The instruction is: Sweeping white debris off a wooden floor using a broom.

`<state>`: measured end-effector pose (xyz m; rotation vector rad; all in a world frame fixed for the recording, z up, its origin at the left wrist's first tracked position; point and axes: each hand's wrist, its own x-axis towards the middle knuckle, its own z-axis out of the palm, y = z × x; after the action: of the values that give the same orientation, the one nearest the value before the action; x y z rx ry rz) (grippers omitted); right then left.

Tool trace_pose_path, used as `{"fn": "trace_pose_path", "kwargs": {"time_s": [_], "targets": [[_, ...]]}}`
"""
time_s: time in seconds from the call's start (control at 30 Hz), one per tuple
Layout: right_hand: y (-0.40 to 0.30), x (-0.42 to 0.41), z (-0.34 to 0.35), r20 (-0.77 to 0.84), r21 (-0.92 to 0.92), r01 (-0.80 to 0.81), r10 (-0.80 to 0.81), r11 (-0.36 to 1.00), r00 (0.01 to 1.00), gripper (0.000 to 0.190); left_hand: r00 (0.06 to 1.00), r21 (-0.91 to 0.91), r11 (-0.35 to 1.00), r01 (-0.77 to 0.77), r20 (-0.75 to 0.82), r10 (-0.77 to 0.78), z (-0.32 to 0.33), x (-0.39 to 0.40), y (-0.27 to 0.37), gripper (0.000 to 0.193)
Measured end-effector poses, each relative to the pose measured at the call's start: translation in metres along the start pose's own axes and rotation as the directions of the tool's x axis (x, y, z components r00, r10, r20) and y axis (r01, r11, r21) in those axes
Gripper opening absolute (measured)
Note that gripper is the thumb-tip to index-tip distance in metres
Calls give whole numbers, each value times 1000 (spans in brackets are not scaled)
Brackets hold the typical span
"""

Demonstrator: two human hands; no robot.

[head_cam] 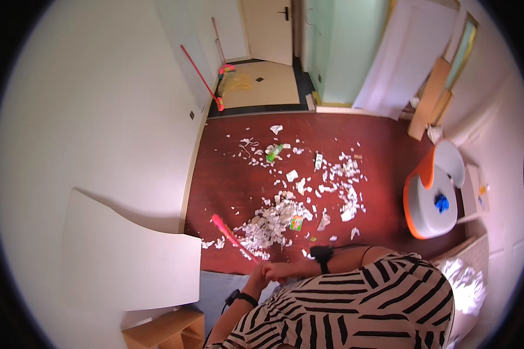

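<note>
My left hand and my right hand are close together, both closed around the handle of a pink-red broom. It slants away to the upper left, and its far end is over the dark red floor. Just beyond my hands lies a heap of torn white paper scraps, with a green and orange packet at its right side. More scraps are scattered to the right and farther off. A green bottle lies among loose bits of paper.
A white curved tabletop is at the left, above a wooden shelf. At the right stands a grey and orange chair with a blue item on it. Two long-handled red tools lean by the far left wall. Boards lean at the right wall.
</note>
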<state>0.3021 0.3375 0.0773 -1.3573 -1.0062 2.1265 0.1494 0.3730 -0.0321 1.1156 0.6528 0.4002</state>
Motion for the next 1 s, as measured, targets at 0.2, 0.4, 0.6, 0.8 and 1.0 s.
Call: {"fn": "trace_pose_path", "kwargs": {"time_s": [0.2,0.4,0.6,0.8,1.0], "targets": [[0,-80,-5,80,164,220,-235,962,969,43,883,-511,741,436,84,-462,38,-13,79,27],[76,-115,-16,-286,236,125,-54,964,957,40,755,-247,714,655,227,-615,93,-24,133,21],[140,-103,-10,-281,678,146,70,720,957,53,573,-66,585,809,313,-757,157,-14,135,14],[181,-85,-16,-390,916,397,-101,60,915,31,350,67,436,898,493,-797,168,4,120,17],[216,-97,-22,-528,733,668,513,-127,677,15,441,570,698,433,542,-716,175,12,183,26]]}}
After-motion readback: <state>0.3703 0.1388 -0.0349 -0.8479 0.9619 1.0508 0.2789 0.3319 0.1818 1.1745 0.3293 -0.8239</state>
